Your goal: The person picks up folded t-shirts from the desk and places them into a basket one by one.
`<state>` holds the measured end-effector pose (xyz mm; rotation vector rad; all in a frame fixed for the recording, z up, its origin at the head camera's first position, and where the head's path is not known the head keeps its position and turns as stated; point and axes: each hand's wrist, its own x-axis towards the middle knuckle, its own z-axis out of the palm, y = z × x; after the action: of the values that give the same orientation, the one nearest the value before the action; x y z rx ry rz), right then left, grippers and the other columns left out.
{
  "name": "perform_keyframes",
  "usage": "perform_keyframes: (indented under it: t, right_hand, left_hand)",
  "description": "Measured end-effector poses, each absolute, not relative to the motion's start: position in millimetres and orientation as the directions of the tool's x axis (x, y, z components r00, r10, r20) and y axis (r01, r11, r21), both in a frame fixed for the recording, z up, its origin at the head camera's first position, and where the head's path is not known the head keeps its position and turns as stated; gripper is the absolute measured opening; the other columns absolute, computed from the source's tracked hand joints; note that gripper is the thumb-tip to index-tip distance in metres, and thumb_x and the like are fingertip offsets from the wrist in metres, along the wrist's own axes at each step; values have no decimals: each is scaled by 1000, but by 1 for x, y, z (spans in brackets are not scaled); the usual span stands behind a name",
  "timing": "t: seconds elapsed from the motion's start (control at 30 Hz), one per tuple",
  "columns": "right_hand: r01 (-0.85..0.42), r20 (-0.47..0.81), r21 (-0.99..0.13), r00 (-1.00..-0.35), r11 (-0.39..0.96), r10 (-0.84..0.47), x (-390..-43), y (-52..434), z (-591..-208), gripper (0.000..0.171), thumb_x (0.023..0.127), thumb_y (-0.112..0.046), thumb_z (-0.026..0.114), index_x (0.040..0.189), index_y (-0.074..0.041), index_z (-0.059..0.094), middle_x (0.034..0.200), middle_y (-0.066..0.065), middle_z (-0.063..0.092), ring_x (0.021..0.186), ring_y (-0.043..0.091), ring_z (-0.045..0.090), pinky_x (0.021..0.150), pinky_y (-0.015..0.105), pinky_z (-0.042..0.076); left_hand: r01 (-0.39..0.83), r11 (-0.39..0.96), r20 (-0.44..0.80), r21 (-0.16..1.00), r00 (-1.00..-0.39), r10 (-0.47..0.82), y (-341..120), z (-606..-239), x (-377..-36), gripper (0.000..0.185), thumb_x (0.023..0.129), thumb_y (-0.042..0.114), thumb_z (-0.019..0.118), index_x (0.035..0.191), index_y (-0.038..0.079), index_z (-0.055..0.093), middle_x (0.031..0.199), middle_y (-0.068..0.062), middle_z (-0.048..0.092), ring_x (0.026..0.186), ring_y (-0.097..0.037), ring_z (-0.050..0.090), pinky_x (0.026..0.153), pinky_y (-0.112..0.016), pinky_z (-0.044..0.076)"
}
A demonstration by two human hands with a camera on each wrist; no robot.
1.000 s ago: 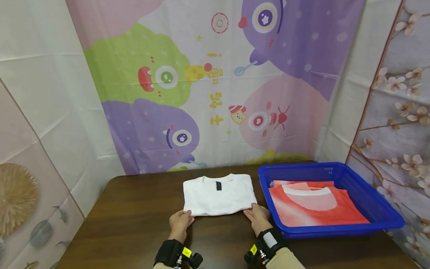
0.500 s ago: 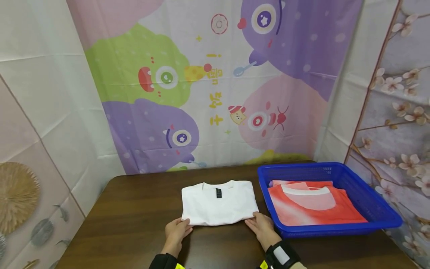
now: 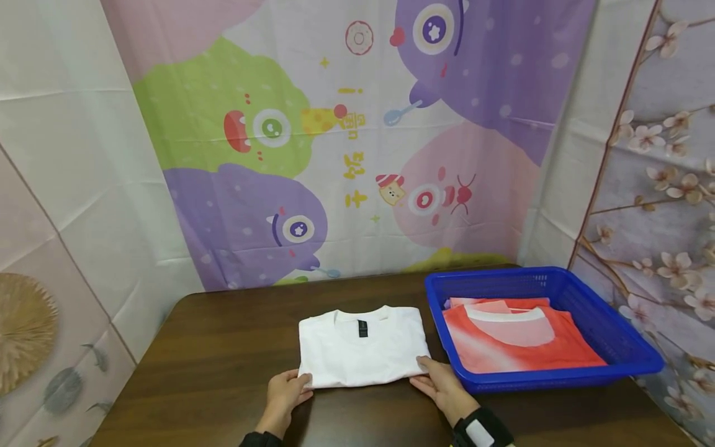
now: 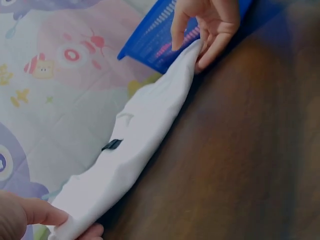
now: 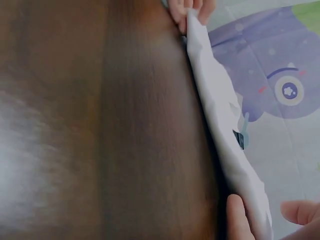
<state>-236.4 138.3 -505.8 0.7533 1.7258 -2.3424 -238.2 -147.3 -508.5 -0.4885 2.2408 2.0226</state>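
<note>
A folded white T-shirt [image 3: 363, 354] with a black neck label [image 3: 363, 329] lies on the brown table, neckline facing away from me. My left hand [image 3: 285, 394] pinches its near left corner, thumb [image 4: 52, 212] on top and fingers underneath. At the near right corner, my right hand [image 3: 444, 388] has its fingers under the cloth edge. Both wrist views show the right thumb [image 5: 297, 211] raised, with a gap between it and the shirt. Seen from the left wrist, the shirt's front edge [image 4: 135, 165] runs in a slanting band between the two hands.
A blue plastic basket [image 3: 631, 338] stands close to my right hand, holding folded red and pink shirts [image 3: 519, 341]. Behind the table [image 3: 223, 347] hangs a cloth printed with cartoon monsters [image 3: 290, 143]. Floral curtain fabric [image 3: 653, 248] borders the right side.
The white T-shirt has slid toward me and slightly left, both hands moving along with it. The basket has stayed in place.
</note>
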Motion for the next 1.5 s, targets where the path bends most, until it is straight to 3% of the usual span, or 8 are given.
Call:
perform_keyframes:
  t: [0.27, 0.43, 0.77, 0.87, 0.97, 1.2, 1.3, 1.5]
  right_hand:
    - [324, -348, -937, -900, -134, 262, -249, 133, -507, 48, 91, -4, 46, 128, 27, 37, 112, 36, 60, 77, 19, 66, 74, 40, 60]
    - [366, -363, -930, -900, -32, 242, -247, 135, -509, 49, 91, -1, 42, 129, 28, 33, 118, 40, 54, 79, 22, 65, 74, 40, 60]
    - [460, -442, -876, -886, 143, 142, -221, 144, -506, 49, 91, -5, 49, 127, 25, 35, 101, 24, 54, 81, 19, 61, 70, 34, 61]
    - [460, -440, -868, -887, 187, 139, -209, 148, -505, 35, 88, -5, 52, 110, 21, 46, 91, 17, 51, 78, 20, 59, 66, 33, 61]
    - [445, -422, -866, -895, 228, 144, -198, 150, -503, 13, 85, -5, 54, 82, 6, 48, 79, 9, 43, 71, 19, 58, 61, 32, 60]
    - [439, -413, -834, -898, 335, 149, -183, 156, -498, 27, 79, -6, 57, 61, -12, 38, 64, 5, 44, 54, 14, 56, 52, 30, 57]
    - [430, -406, -812, -902, 394, 146, -189, 157, -495, 28, 82, -10, 59, 62, -10, 39, 65, 2, 41, 57, 13, 51, 53, 30, 56]
    - [339, -297, -822, -941, 458, 162, -209, 149, -494, 29, 84, -12, 58, 91, 16, 56, 80, 13, 56, 70, 21, 55, 61, 33, 53]
  left_hand:
    - [-299, 245, -212, 922, -921, -328, -145, -505, -253, 37, 85, 6, 63, 113, -17, 60, 113, -36, 61, 86, -28, 65, 67, -31, 57]
    - [-320, 288, -223, 903, -920, -324, -148, -504, -249, 33, 83, 6, 63, 109, -16, 62, 105, -32, 66, 82, -24, 65, 65, -28, 54]
    - [-305, 278, -242, 911, -941, -237, -163, -512, -217, 35, 82, 7, 65, 108, -16, 62, 86, -17, 70, 67, -10, 59, 60, -24, 52]
    - [-295, 286, -247, 912, -950, -193, -167, -511, -207, 35, 82, 7, 66, 107, -17, 62, 80, -9, 68, 64, -8, 57, 58, -23, 52]
    - [-284, 302, -252, 910, -957, -143, -171, -511, -198, 34, 82, 6, 66, 106, -19, 61, 78, -7, 68, 64, -8, 58, 59, -24, 55]
    - [-282, 311, -279, 908, -959, -55, -177, -510, -188, 34, 84, 4, 65, 107, -21, 57, 79, -8, 71, 70, -12, 64, 63, -28, 57]
    - [-283, 334, -283, 899, -958, -51, -176, -508, -193, 38, 85, 6, 64, 110, -21, 56, 87, -16, 71, 74, -15, 65, 66, -31, 59]
    - [-317, 376, -299, 871, -948, -108, -168, -505, -211, 43, 85, 11, 65, 115, -19, 56, 103, -28, 66, 82, -19, 66, 73, -37, 59]
